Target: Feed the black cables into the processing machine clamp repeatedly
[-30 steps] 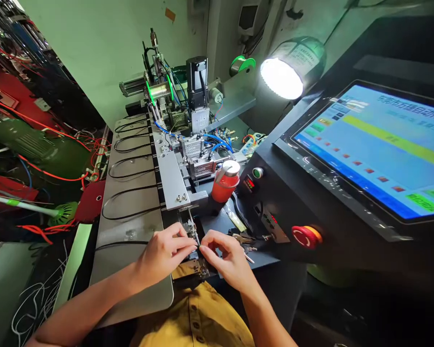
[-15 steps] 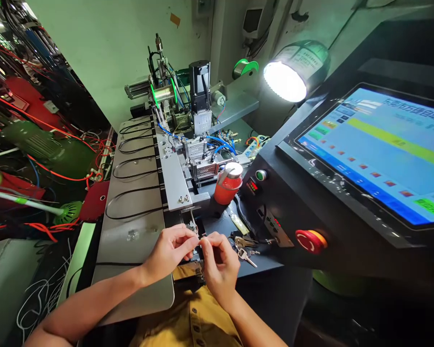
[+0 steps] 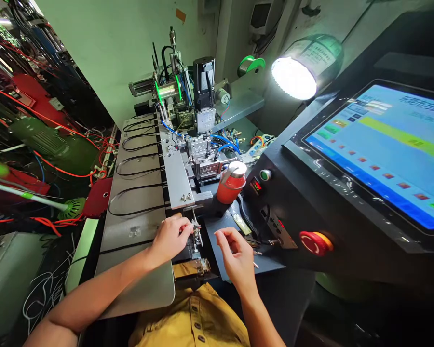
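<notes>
My left hand (image 3: 173,238) is closed in a pinch, its fingertips at a small metal fixture (image 3: 197,236) on the track. A black cable (image 3: 130,246) runs across the grey metal plate and passes behind this hand. Its end seems to lie in the pinch, though the fingers hide it. To the right of the fixture, my right hand (image 3: 238,255) is raised above the dark bench top. Its thumb and index finger are pressed together; what they hold, if anything, cannot be made out.
Several looped black cables (image 3: 139,168) lie along the grey plate (image 3: 144,286). Ahead stand a red bottle (image 3: 231,185) and pneumatic machinery (image 3: 206,164). At right are a touchscreen panel (image 3: 394,144), a red emergency stop button (image 3: 314,243) and a lit lamp (image 3: 294,78).
My hands were together, fingertips meeting over the fixture; now they are apart. The right hand has moved right, and the fixture between them shows. The view has shifted slightly.
</notes>
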`<move>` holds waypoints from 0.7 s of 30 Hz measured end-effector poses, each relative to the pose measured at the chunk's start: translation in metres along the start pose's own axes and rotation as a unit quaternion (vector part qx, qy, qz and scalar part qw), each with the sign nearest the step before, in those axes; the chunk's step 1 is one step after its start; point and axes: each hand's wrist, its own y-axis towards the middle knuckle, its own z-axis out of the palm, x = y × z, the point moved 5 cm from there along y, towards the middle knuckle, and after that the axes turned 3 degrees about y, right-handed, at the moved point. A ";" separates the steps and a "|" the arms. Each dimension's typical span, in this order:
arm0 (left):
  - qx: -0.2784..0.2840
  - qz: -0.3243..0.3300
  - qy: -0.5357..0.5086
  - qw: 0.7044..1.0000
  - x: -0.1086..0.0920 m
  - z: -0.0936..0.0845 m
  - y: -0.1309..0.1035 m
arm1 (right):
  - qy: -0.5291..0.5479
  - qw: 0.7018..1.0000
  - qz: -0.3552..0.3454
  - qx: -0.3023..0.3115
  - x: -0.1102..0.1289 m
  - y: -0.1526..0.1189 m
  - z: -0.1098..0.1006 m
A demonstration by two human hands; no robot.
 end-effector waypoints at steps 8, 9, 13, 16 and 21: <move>-0.004 -0.009 0.014 1.000 0.000 -0.001 0.000 | -0.012 1.000 -0.012 0.026 -0.004 0.002 0.003; -0.002 -0.008 0.012 1.000 0.000 -0.001 0.000 | -0.014 0.999 -0.013 0.031 -0.005 0.002 0.004; 0.014 -0.005 -0.008 1.000 0.002 0.000 0.002 | -0.017 0.999 -0.013 0.042 -0.005 0.002 0.006; 0.013 -0.008 -0.005 1.000 0.002 0.000 0.002 | -0.015 0.999 -0.009 0.045 -0.006 0.002 0.006; 0.012 -0.015 0.010 1.000 0.000 -0.001 0.002 | -0.010 0.999 -0.001 0.052 -0.011 0.002 0.007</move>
